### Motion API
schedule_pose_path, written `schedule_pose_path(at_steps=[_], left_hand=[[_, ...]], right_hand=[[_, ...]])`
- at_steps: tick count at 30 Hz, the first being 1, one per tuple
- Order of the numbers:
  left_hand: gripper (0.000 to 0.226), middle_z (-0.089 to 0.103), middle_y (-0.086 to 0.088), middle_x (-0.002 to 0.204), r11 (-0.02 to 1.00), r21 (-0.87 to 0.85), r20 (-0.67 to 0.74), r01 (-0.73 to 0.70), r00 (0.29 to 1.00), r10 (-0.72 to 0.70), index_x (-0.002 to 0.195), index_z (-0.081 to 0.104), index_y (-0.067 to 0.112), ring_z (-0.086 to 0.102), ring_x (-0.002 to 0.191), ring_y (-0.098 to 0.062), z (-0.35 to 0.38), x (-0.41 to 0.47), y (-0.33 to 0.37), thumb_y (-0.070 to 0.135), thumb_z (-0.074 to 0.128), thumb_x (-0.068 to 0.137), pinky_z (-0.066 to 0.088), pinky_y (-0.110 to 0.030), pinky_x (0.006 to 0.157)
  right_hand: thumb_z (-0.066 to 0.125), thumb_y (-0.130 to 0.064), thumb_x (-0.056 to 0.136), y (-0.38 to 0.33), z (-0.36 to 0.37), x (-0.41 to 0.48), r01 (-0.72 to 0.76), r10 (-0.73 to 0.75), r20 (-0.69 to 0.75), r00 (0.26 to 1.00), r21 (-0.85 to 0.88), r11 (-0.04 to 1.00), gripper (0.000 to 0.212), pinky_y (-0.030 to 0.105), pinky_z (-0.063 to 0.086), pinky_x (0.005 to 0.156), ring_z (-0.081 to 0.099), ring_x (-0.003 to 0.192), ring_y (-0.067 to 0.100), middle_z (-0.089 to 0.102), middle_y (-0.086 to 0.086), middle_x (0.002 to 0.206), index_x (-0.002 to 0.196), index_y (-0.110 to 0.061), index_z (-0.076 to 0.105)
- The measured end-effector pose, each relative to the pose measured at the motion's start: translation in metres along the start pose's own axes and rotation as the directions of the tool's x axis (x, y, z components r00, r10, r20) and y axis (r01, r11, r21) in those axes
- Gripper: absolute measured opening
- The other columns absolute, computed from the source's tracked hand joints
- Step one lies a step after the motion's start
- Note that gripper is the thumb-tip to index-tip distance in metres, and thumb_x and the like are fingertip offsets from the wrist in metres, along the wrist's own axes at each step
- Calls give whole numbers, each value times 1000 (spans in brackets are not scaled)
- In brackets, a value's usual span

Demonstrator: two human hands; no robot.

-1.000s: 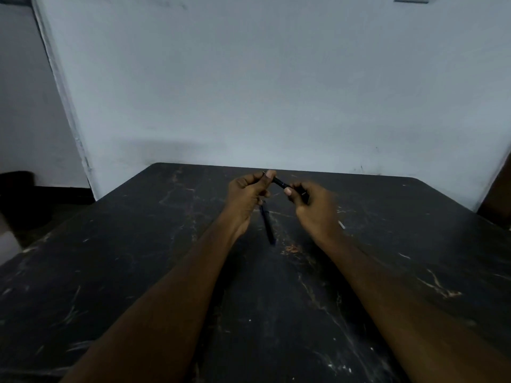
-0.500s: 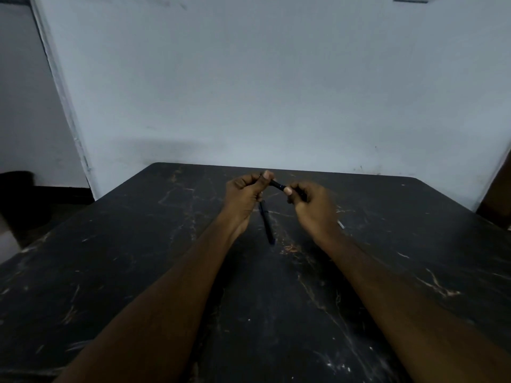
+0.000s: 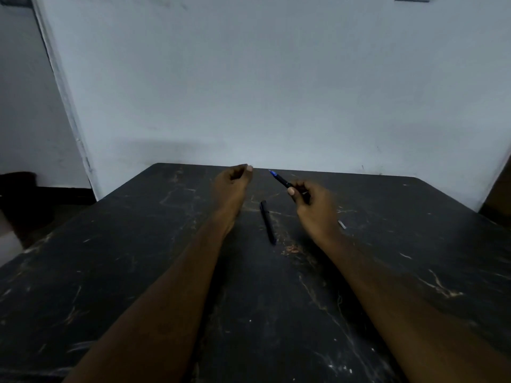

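The right hand [image 3: 312,205] pinched the pen [image 3: 280,179] by its rear half between thumb and curled fingers. It was raised above the table [image 3: 138,258], probably to keep the bared blue tip free for use, and its long axis ran from the hand leftward and away, tip toward the wall. The left hand [image 3: 232,183] hovered apart with fingers curled to the thumb, and whether it held a cap could not be told. A spare pen [image 3: 267,221] lay between the hands.
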State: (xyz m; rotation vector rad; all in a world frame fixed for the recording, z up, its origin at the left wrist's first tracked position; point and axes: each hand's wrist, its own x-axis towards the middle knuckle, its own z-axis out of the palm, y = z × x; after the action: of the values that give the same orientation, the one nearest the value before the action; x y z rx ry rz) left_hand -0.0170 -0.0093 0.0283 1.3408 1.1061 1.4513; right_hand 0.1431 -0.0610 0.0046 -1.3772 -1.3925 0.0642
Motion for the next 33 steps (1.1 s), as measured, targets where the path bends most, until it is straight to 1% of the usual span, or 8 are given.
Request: schedule_pose_path(at_steps=[3,7,12,17,22,27,30,33], left_hand=[[47,64,3,112,942,332,-44,-53,996,71,132,54,21,60,80,-7,-15,15,-13,37,66,89,55,-31,73],[67,66,-2,118,677,733,21,-72,996,82,131,54,26,62,108,-24,-26,26,-28,56,67,72,51,-46,94],[44,68,-1,119,485,871,97,-82,995,-5,113,71,25,61,111,-25,-30,17,-23,47,65,76,47,-41,98],[24,74,-1,98,521,848,151,-96,986,-65,96,77,21,66,93,-23,-28,12,-20,33,62,80,53,-41,91],[26,70,-5,102,728,680,151,-84,988,-28,109,71,11,62,88,-17,-21,14,-19,29,60,94,46,-29,79],[16,66,-6,93,982,185,39,25,999,-33,104,62,9,62,72,-9,-12,8,-8,23,57,98,50,-16,57],[15,70,-11,92,963,-233,105,133,988,-111,101,60,4,70,70,-11,-11,10,-6,18,55,98,58,-21,63],[16,71,-10,90,913,-373,180,162,979,-100,91,61,6,72,78,-16,-8,7,-5,16,51,99,60,-25,70]], right_hand=[[65,-20,91,0,-1,-1,17,-17,-15,1000,3,1000,15,39,51,78,64,91,21,71,6,97,101,-9,70],[67,-20,90,2,0,-1,42,-42,-20,999,-20,999,15,37,49,74,63,88,20,70,5,95,100,-10,70],[67,-20,89,2,-1,-1,56,-57,-29,998,-34,998,13,34,46,70,62,85,20,70,4,92,97,-11,71],[67,-22,90,4,-1,-1,57,-59,-28,998,-42,997,13,31,45,70,61,85,16,68,1,92,99,-12,70],[66,-22,90,6,-1,0,62,-63,-29,998,-44,997,15,30,45,70,60,85,14,68,1,93,100,-10,70],[66,-23,90,8,-1,0,57,-57,-4,998,-44,997,17,34,49,75,59,88,15,65,-1,94,102,-11,70],[68,-23,89,8,-1,0,64,-63,11,998,-51,997,18,34,50,74,60,88,14,67,0,95,102,-11,70],[69,-23,88,9,-1,0,78,-77,15,997,-74,994,17,34,49,71,60,86,15,69,1,93,101,-12,71]])
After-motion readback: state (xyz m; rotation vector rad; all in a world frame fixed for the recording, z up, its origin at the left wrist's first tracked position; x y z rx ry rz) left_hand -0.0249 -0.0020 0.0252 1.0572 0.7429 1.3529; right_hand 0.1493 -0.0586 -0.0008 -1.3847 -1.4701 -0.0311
